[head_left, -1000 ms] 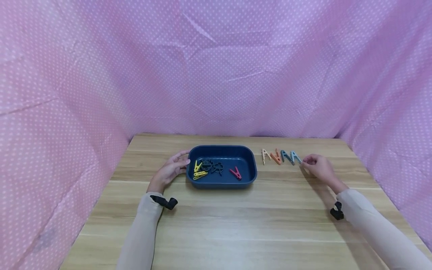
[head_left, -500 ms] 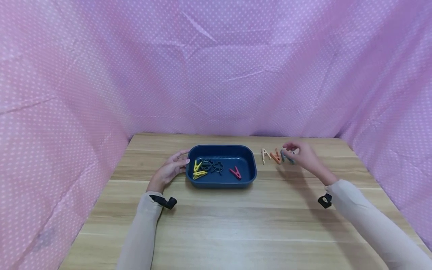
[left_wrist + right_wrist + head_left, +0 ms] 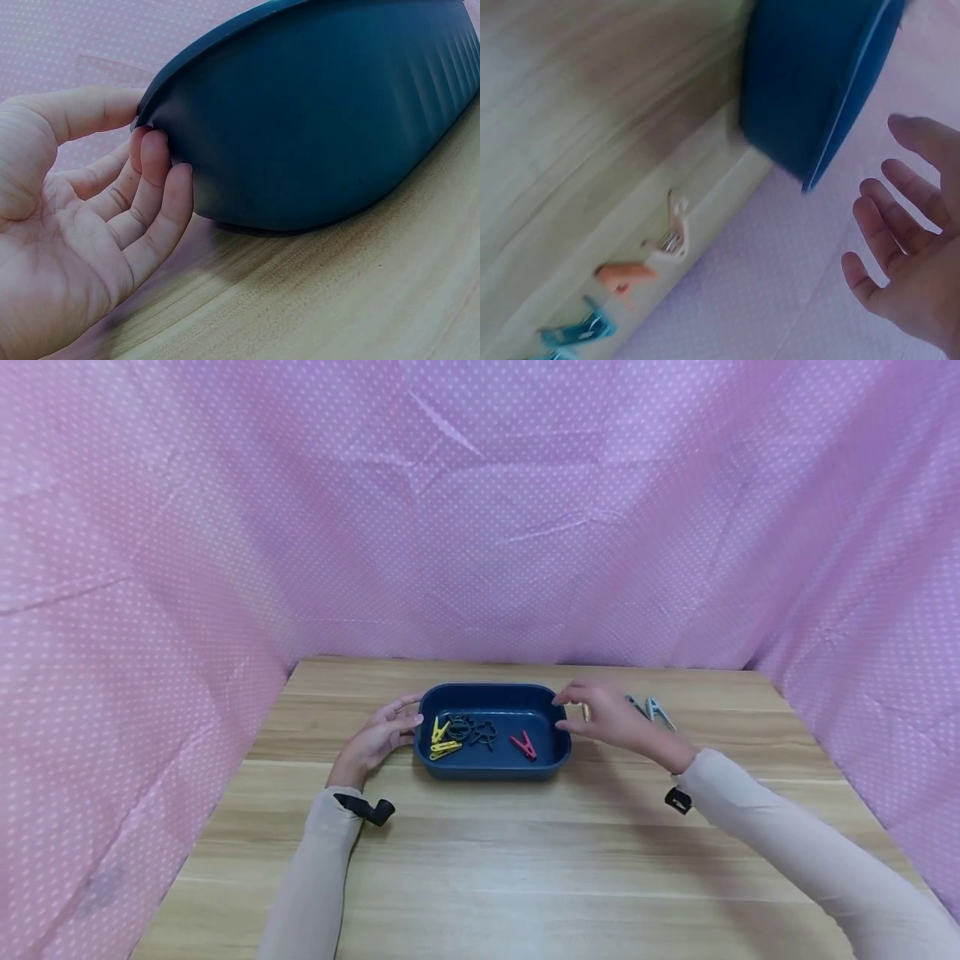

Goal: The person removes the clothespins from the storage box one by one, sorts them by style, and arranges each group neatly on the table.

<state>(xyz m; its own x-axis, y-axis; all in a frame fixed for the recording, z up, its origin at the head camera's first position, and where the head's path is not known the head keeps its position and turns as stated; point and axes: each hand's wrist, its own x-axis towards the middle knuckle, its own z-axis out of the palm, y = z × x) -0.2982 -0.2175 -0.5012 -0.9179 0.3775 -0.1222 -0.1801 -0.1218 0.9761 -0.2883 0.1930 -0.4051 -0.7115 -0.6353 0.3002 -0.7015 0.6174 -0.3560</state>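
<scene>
A dark blue plastic basin (image 3: pixel 491 772) sits on the table. My left hand (image 3: pixel 378 739) grips its left end, thumb at the rim and fingertips against the outer wall (image 3: pixel 300 127). Beside its right rim hovers my right hand (image 3: pixel 611 717), fingers spread and holding nothing. Inside the basin lie a red clothespin (image 3: pixel 524 745), yellow clothespins (image 3: pixel 444 750) and dark ring-like pieces (image 3: pixel 484 734). In the right wrist view, a cream clothespin (image 3: pixel 676 232), an orange clothespin (image 3: pixel 622 277) and a dark teal clothespin (image 3: pixel 581 328) line up; my right hand hides most of the first two from the head view.
A light blue clothespin (image 3: pixel 658 713) ends the row on the right. The wooden table (image 3: pixel 495 860) reaches back to a pink dotted curtain (image 3: pixel 480 568), which also hangs at both sides.
My right hand has moved left from the light blue clothespin, over the row, to the basin's right rim, and its fingers have spread. The left hand and basin have stayed put.
</scene>
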